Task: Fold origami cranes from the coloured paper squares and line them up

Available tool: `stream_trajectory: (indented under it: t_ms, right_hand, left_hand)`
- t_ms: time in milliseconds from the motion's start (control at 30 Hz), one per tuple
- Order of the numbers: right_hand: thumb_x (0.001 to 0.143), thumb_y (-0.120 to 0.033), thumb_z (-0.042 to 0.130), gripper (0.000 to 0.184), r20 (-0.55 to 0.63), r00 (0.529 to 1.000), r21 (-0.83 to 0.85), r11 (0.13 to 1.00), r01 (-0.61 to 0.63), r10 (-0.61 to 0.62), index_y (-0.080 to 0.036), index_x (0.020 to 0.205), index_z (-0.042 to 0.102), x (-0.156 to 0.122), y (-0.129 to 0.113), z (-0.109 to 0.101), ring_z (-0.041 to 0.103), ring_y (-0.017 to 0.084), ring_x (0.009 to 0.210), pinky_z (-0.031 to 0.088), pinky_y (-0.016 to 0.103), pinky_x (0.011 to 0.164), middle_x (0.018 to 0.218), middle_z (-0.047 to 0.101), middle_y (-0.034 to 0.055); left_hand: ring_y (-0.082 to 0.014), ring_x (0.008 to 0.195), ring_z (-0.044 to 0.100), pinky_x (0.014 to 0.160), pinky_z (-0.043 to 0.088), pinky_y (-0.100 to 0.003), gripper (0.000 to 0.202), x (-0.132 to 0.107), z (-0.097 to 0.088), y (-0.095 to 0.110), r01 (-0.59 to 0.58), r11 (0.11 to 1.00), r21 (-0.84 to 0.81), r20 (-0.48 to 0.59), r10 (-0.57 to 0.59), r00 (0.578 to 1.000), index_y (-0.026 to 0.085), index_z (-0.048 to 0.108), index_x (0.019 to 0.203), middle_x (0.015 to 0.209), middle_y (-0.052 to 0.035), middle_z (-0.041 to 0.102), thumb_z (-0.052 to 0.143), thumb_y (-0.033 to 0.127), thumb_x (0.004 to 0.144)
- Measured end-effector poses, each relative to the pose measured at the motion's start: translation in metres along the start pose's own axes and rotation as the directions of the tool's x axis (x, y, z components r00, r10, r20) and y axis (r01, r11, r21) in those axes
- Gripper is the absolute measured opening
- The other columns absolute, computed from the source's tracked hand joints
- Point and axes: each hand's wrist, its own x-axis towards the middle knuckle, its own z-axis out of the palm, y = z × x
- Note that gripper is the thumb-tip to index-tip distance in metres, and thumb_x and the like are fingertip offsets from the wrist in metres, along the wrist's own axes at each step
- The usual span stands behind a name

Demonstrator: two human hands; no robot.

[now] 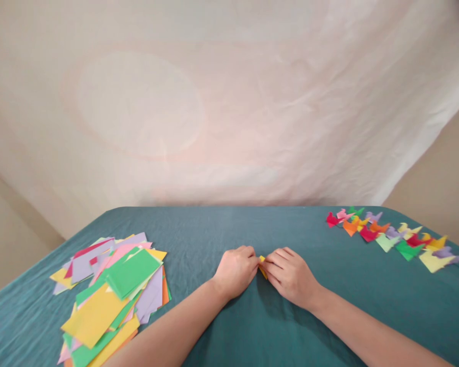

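My left hand [236, 270] and my right hand [288, 275] rest side by side on the teal tablecloth [222, 229] near the middle of the table. Both have their fingers curled and pressed onto a small folded yellow paper [262, 266] that shows only as a sliver between them. Most of the paper is hidden under my fingers.
A loose pile of coloured paper sheets [110, 290] lies at the left, green and yellow on top. A row of several folded paper figures [393, 234] in mixed colours runs along the back right. A pale cloth backdrop [229, 102] hangs behind the table.
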Motion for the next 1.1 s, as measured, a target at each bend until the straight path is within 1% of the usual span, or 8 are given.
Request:
stream_trajectory:
  t_ms: [133, 267, 367, 467, 733, 867, 967, 1100]
  right_hand:
    - [0.087, -0.016, 0.047, 0.017, 0.016, 1.000, 0.033, 0.999, -0.020, 0.020, -0.017, 0.087, 0.065, -0.001, 0.000, 0.000, 0.052, 0.016, 0.075, 0.036, 0.031, 0.069, 0.076, 0.061, 0.0050]
    - [0.086, -0.016, 0.048, 0.017, 0.022, 0.999, 0.064, 0.997, -0.043, 0.041, -0.017, 0.087, 0.065, -0.002, 0.001, 0.001, 0.053, 0.015, 0.076, 0.037, 0.030, 0.070, 0.078, 0.062, 0.0044]
    - [0.086, -0.017, 0.049, 0.016, 0.019, 0.999, 0.078, 0.996, -0.051, 0.050, -0.018, 0.087, 0.064, -0.001, 0.002, 0.001, 0.053, 0.015, 0.076, 0.037, 0.030, 0.071, 0.080, 0.063, 0.0045]
    - [0.086, -0.017, 0.049, 0.016, 0.027, 0.998, 0.083, 0.994, -0.067, 0.065, -0.018, 0.088, 0.065, 0.000, 0.001, 0.000, 0.054, 0.016, 0.076, 0.038, 0.030, 0.071, 0.080, 0.063, 0.0052]
    - [0.086, -0.018, 0.051, 0.014, 0.054, 0.992, 0.078, 0.990, -0.115, 0.111, -0.019, 0.090, 0.064, 0.000, 0.001, 0.000, 0.055, 0.015, 0.075, 0.039, 0.029, 0.070, 0.080, 0.063, 0.0041]
    - [0.086, -0.016, 0.051, 0.015, 0.063, 0.992, 0.092, 0.989, -0.115, 0.110, -0.020, 0.092, 0.065, 0.000, 0.002, 0.001, 0.055, 0.016, 0.075, 0.040, 0.029, 0.069, 0.081, 0.062, 0.0041]
    - [0.084, -0.015, 0.052, 0.016, 0.064, 0.991, 0.110, 0.987, -0.121, 0.114, -0.020, 0.093, 0.065, -0.001, 0.003, 0.002, 0.055, 0.016, 0.074, 0.041, 0.030, 0.069, 0.081, 0.062, 0.0043]
    - [0.081, -0.010, 0.052, 0.020, 0.060, 0.986, 0.188, 0.968, -0.164, 0.155, -0.020, 0.094, 0.064, -0.003, 0.004, 0.002, 0.057, 0.016, 0.076, 0.044, 0.029, 0.070, 0.081, 0.062, 0.0043]
  left_hand:
    - [-0.0155, 0.081, 0.056, 0.074, 0.044, -0.026, 0.021, -0.002, 0.005, -0.006, 0.032, 0.986, -0.162, -0.049, -0.040, 0.998, 0.023, 0.066, 0.096, 0.086, -0.0025, 0.060, 0.048, 0.018, 0.085]
    - [-0.0148, 0.083, 0.055, 0.078, 0.044, -0.025, 0.023, -0.003, 0.009, -0.012, 0.058, 0.942, -0.330, -0.068, -0.085, 0.994, 0.023, 0.066, 0.098, 0.088, -0.0027, 0.060, 0.051, 0.018, 0.083]
    - [-0.0147, 0.083, 0.056, 0.078, 0.044, -0.024, 0.021, -0.002, 0.010, -0.013, 0.088, 0.916, -0.391, -0.067, -0.124, 0.990, 0.022, 0.067, 0.096, 0.087, -0.0027, 0.060, 0.053, 0.018, 0.081]
    - [-0.0145, 0.082, 0.056, 0.078, 0.044, -0.024, 0.020, -0.002, 0.009, -0.012, 0.107, 0.909, -0.403, -0.072, -0.148, 0.986, 0.022, 0.068, 0.093, 0.086, -0.0023, 0.060, 0.053, 0.018, 0.080]
    - [-0.0144, 0.080, 0.056, 0.075, 0.043, -0.025, 0.017, -0.002, 0.006, -0.008, 0.131, 0.943, -0.306, -0.086, -0.165, 0.983, 0.022, 0.068, 0.090, 0.085, -0.0013, 0.061, 0.054, 0.021, 0.081]
    - [-0.0157, 0.079, 0.055, 0.072, 0.042, -0.027, 0.017, -0.002, 0.002, -0.003, 0.059, 0.989, -0.136, -0.071, -0.069, 0.995, 0.021, 0.067, 0.087, 0.082, -0.0025, 0.060, 0.051, 0.024, 0.085]
    - [-0.0170, 0.077, 0.054, 0.069, 0.040, -0.028, 0.021, -0.001, 0.000, 0.000, 0.004, 1.000, 0.000, -0.048, -0.004, 0.999, 0.019, 0.066, 0.083, 0.080, -0.0036, 0.058, 0.047, 0.027, 0.088]
    - [-0.0169, 0.075, 0.052, 0.066, 0.039, -0.029, 0.024, 0.001, -0.002, 0.002, -0.027, 0.996, 0.087, -0.031, 0.030, 0.999, 0.018, 0.063, 0.079, 0.079, -0.0034, 0.057, 0.043, 0.028, 0.090]
